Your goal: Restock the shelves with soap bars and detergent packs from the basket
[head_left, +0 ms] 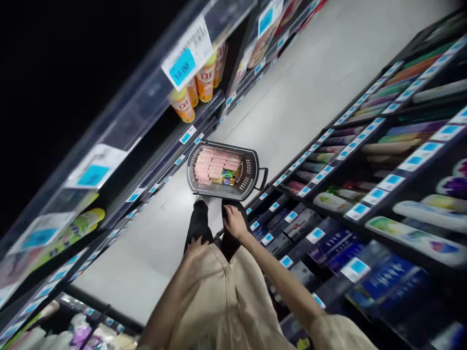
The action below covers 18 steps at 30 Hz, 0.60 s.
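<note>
I see the grey plastic shopping basket (222, 170) on the floor (292, 107), full of pink packs, probably heavy; its black handle (261, 179) suits gripping. My right hand (235, 221) and left hand (197, 247) rest loosely open and empty on my thighs.

Dark plastic mesh basket (223, 171) on a smooth matt floor (292, 97); glossy plastic orange bottles (197, 87); beige cloth top (226, 301).

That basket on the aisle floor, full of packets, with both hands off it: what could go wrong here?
1. The basket sits on the floor just ahead of the person's legs, so a step forward might trip over it.
2. Neither the left hand nor the right hand holds it, so a passer-by could kick it.
3. The shelf stands close beside it and could get bumped.
</note>
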Available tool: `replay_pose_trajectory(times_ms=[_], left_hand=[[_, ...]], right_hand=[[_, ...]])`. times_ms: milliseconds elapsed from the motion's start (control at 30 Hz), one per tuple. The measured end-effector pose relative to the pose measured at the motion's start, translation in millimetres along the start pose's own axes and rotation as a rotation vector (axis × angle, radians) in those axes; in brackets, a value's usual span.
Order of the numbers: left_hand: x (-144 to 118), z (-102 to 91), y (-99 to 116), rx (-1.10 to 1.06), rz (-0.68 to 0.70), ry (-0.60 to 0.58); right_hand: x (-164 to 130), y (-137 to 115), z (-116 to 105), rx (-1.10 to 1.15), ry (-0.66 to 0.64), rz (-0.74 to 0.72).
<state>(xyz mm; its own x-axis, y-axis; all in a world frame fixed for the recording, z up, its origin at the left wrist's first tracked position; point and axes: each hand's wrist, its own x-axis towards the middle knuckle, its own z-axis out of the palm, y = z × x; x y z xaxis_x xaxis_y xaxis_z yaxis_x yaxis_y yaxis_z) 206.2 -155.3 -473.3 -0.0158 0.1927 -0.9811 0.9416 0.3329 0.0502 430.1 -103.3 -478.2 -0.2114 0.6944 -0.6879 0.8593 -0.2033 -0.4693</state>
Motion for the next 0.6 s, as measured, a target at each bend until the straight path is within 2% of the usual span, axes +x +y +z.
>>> replay_pose_trajectory(times_ms=[67, 133, 233, 333, 467, 600], left_hand=[[32.5, 14.2, 11.2, 0.069, -0.115, -0.063], [63.7, 25.1, 22.7, 0.139, -0.179, -0.061], [101.5, 35.5, 37.2, 0.219, -0.253, 0.046], [124.6, 41.6, 44.0, 0.217, -0.288, 0.145], [136.4, 50.2, 40.5, 0.207, -0.262, 0.189], [138.6, 58.3, 33.4, 0.196, -0.275, 0.202]], right_hand=[[57.6, 32.6, 12.8, -0.027, -0.033, -0.033], [117.0, 64.4, 28.9, -0.041, -0.059, -0.071], [199.5, 104.6, 58.9, -0.032, -0.077, -0.105], [263.4, 133.4, 91.7, 0.013, -0.062, -0.115], [313.4, 156.2, 130.5, 0.078, -0.02, -0.093], [333.8, 163.5, 159.3, 0.074, 0.044, -0.076]])
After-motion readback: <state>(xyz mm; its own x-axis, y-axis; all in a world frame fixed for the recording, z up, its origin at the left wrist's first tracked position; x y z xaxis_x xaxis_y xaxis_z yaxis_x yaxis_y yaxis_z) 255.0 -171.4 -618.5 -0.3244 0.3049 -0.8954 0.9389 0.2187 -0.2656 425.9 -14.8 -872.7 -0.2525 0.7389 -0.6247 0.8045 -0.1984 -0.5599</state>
